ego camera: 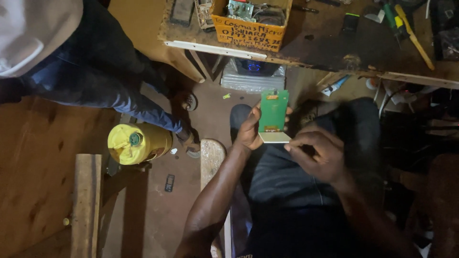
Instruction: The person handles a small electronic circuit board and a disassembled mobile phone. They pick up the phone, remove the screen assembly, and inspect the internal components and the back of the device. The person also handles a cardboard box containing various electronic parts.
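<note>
From the head camera, you are looking straight down at your lap. Your left hand (249, 130) grips a green circuit board (273, 111) upright by its left edge, fingers curled behind it and thumb on the near side; a pale flat piece (274, 137) sits at the board's lower end. Your right hand (319, 154) is at four o'clock from the board, fingers bent inward with the tips just beside the pale piece (whether they touch it, you cannot tell from here).

At twelve o'clock runs a worn wooden workbench (330, 52), carrying an orange box (250, 29) full of circuit scraps and, at its two o'clock end, a yellow-handled tool (415, 39). Below the bench edge stands a silvery device (252, 76) with a blue glow.

At nine o'clock a yellow plastic jug (137, 142) lies on the dirt floor, and beside it another person's leg in jeans (114, 91) reaches down to a sandal. A small dark phone (169, 182) lies at seven o'clock.
</note>
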